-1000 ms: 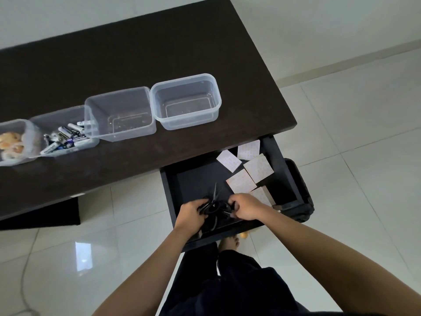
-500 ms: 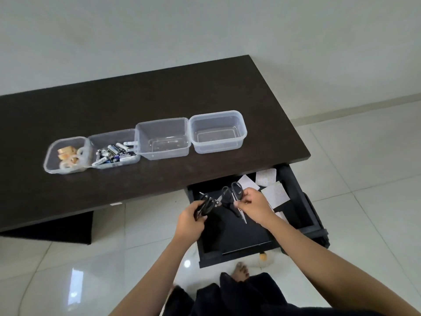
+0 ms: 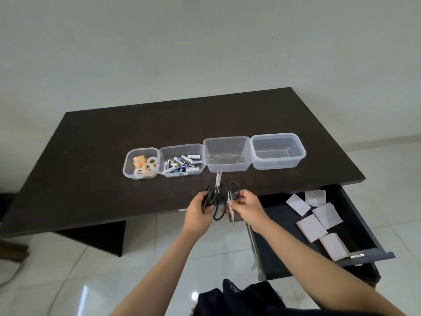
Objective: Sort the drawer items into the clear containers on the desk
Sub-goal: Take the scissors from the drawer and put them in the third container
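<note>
Scissors (image 3: pixel 222 201), several black-handled pairs bunched together, hang above the near edge of the surface (image 3: pixel 114 137), just short of the empty third container (image 3: pixel 226 153). Left hand (image 3: pixel 199 213) grips one cluster of handle loops; right hand (image 3: pixel 247 207) pinches another pair, blade pointing down. Stiff, light metal and plastic; points exposed. Likely safest held by the loops, blades closed.

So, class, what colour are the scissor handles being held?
Black scissor handles, silver blades; head view shows them best.
</note>
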Motion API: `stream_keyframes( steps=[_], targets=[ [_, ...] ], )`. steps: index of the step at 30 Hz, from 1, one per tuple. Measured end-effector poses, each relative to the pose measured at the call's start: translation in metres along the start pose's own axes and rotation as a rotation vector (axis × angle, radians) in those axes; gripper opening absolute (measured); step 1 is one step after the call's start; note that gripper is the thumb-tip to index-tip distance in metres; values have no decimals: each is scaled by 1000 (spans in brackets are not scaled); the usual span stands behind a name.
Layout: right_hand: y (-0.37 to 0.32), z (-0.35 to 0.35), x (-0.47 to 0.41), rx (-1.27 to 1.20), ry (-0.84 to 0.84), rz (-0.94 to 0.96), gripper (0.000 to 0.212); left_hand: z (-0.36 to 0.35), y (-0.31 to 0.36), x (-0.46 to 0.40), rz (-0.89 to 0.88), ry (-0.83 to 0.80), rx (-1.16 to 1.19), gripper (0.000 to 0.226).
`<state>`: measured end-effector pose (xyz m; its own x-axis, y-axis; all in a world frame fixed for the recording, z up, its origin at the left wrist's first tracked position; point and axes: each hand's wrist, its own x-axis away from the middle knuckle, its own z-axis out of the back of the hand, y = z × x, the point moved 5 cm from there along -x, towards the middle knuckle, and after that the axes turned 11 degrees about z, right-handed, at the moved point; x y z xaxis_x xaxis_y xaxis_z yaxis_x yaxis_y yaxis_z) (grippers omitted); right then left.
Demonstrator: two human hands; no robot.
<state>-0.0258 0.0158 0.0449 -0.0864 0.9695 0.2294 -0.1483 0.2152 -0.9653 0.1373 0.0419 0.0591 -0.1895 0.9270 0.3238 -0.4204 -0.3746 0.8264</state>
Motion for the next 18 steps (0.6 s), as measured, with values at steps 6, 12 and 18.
stream_keyframes(
  steps=[6, 12, 18],
  targets=[
    [-7, -51, 1, -117, 48, 3, 12, 35, -9, -7, -47, -4, 5, 43],
    [-18, -55, -4, -80, 86, 8, 15, 51, -5, -18, -94, -20, -10, 58],
    [-48, -17, -38, -167, 333, 88, 49, 56, 25, -58, -116, -49, -12, 58]
  ],
)
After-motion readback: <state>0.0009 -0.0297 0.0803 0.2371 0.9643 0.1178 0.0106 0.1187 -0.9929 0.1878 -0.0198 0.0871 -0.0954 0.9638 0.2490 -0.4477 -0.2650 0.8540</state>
